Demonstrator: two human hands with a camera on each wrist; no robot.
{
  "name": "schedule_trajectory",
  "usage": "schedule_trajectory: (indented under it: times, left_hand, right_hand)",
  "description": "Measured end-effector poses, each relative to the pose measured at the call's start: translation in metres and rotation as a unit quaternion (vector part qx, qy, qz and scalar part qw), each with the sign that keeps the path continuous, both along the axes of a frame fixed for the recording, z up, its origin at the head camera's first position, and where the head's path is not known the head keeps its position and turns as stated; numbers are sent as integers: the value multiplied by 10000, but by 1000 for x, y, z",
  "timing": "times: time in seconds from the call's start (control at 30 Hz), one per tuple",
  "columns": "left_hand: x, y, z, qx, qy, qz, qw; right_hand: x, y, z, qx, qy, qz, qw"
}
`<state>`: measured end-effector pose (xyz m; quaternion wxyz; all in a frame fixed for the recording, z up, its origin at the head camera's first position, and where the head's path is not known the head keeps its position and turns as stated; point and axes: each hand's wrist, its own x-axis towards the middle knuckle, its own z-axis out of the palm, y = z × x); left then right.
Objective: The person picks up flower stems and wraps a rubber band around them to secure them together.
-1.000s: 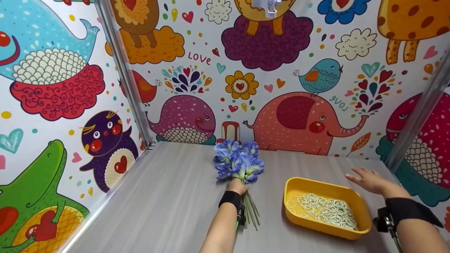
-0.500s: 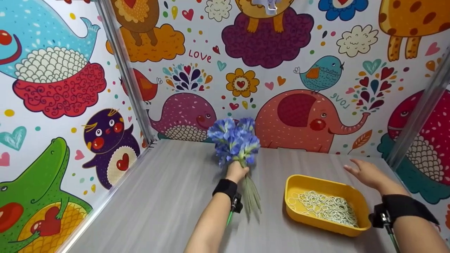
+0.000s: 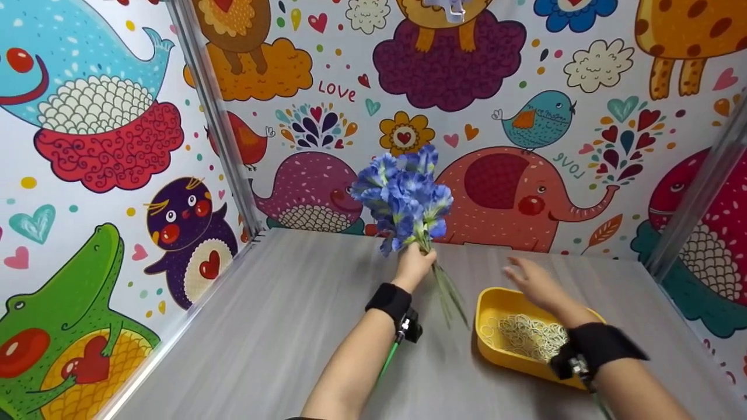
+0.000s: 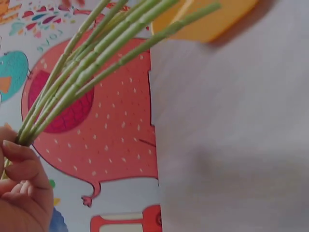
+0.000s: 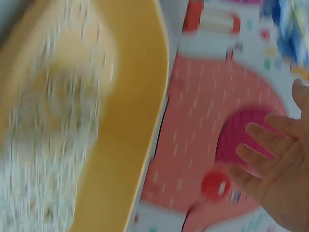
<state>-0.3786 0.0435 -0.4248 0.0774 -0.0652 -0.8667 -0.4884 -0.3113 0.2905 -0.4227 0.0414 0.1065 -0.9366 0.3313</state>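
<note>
A bunch of blue artificial flowers (image 3: 402, 195) is held up off the table by my left hand (image 3: 415, 265), which grips the stems just under the blooms. Below the fist the green stems (image 4: 101, 58) fan out, as the left wrist view shows. My right hand (image 3: 534, 283) hovers over the far side of a yellow tub (image 3: 487, 350), fingers spread and holding nothing. In the right wrist view that hand (image 5: 280, 159) has its palm in sight, apart from the flowers. Pale rubber bands (image 3: 531, 335) lie in the tub, partly hidden by my right forearm.
The grey table (image 3: 280, 326) extends to the left and in front. Behind it stands a wall printed with cartoon animals (image 3: 502, 204), and a similar panel (image 3: 192, 233) closes the left side. Black straps with small cameras sit on both wrists.
My left hand has lifted the flowers up off the table. My right hand has moved left from beside the tub to above its far side.
</note>
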Motion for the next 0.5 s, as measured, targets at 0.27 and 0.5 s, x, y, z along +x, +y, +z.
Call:
schedule_trajectory:
  times: [0.27, 0.5]
  left_hand:
    - [4, 12, -1, 529, 395, 57, 9978]
    - [6, 16, -4, 846, 93, 70, 9963]
  right_hand:
    - [5, -74, -15, 8, -34, 1, 10000]
    - [14, -108, -26, 1152, 291, -1037, 9875]
